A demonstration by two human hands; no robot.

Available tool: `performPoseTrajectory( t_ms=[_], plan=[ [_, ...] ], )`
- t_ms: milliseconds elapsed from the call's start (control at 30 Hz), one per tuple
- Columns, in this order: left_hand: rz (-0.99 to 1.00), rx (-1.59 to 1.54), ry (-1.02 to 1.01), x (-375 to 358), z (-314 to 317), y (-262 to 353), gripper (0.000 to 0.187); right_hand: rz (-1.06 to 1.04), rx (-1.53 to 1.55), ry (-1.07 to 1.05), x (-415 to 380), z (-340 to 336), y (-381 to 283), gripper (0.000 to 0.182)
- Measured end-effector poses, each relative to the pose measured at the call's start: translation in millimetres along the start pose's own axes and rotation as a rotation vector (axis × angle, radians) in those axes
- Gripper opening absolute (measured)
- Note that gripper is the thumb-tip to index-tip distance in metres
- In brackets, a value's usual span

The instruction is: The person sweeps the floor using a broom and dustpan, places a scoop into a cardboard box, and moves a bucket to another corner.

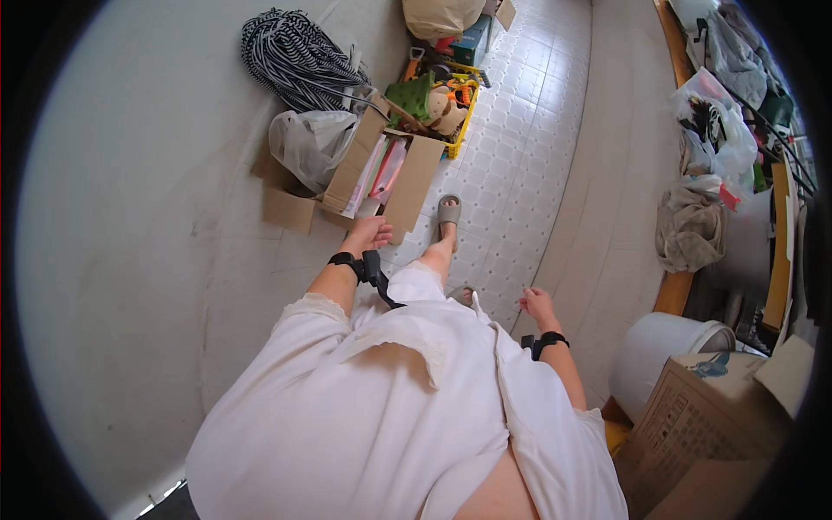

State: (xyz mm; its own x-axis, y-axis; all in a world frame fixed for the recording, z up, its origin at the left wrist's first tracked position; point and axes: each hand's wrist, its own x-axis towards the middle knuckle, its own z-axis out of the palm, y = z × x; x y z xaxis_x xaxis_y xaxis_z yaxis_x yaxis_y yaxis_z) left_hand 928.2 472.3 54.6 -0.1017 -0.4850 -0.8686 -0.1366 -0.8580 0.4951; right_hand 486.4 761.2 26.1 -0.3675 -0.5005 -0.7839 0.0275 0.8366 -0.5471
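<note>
My left hand (371, 232) hangs just in front of an open cardboard box (414, 182), close to its near edge. Its fingers are loosely bent and nothing shows in them. Inside that box stand pink and white papers or folders (383, 178). My right hand (538, 307) is low on the right, over the floor by the wall, with loosely curled fingers and no visible object. Black straps circle both wrists.
A yellow basket (473, 108) of mixed items stands beyond the box. Striped rope (299, 61) and a plastic bag (308, 143) are at the left wall. On the right are a white bucket (663, 355), a large carton (702, 425) and a cluttered shelf. Tiled floor (520, 165) runs ahead.
</note>
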Motion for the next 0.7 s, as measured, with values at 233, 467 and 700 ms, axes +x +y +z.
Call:
performPoseTrajectory(
  t_ms=[233,467,700],
  plan=[
    [-0.032,-0.141,-0.033,67,47,62,0.031,-0.032,-0.137,-0.082,52,-7,-78,0.033],
    [0.022,-0.178,-0.102,145,75,176,0.036,0.196,-0.317,-0.071,106,-52,-160,0.031],
    [0.131,-0.176,-0.043,182,58,252,0.035,-0.011,-0.419,0.008,206,-60,-309,0.032]
  ],
)
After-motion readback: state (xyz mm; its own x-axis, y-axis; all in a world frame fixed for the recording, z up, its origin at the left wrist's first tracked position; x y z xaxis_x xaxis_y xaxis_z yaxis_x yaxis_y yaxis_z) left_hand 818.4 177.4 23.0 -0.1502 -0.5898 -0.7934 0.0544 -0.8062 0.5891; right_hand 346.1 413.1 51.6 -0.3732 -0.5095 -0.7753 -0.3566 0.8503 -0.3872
